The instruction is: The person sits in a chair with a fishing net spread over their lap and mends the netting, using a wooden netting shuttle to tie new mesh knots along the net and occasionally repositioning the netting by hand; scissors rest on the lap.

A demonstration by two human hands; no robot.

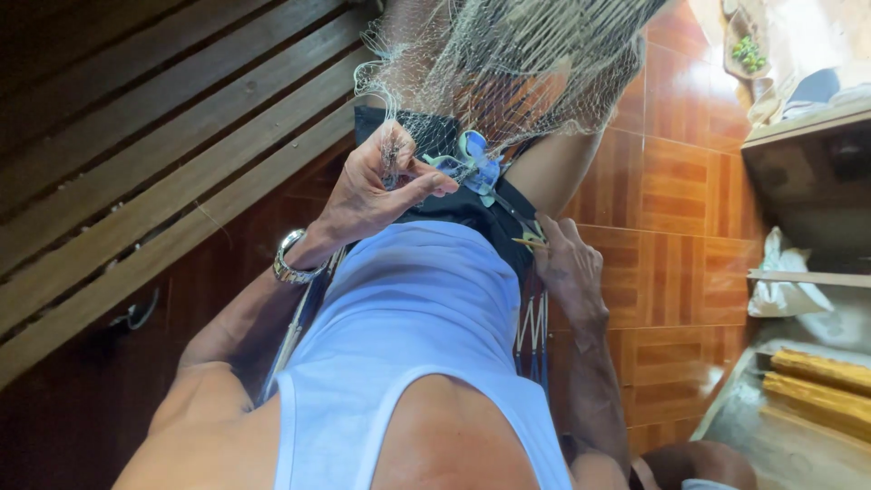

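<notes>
I look down at my own chest in a white sleeveless shirt (408,308). A pale fishing net (508,63) hangs down in front of me, bunched at the top of the view and reaching to my lap.

My left hand (376,186) is up by the net. Its thumb and fingers are pinched together on a bit of the mesh, so it is clamped on the net. There is a silver wristwatch (292,259) on that wrist.

Just beside that hand, a pair of scissors (472,163) with light blue handles lies against the net and my dark shorts (472,213).

My right hand (567,268) is lower, near my hip. Its fingers are curled around a thin yellow netting needle (529,241), and they are closed on it. The needle tip pokes out toward the scissors.

The floor is shiny orange-brown tiles (676,191). On the left there is a wall of dark wooden slats (154,136). On the right there is a wooden shelf (803,127), a white plastic bag (785,277), and some yellow sticks (821,386) lying low down.
</notes>
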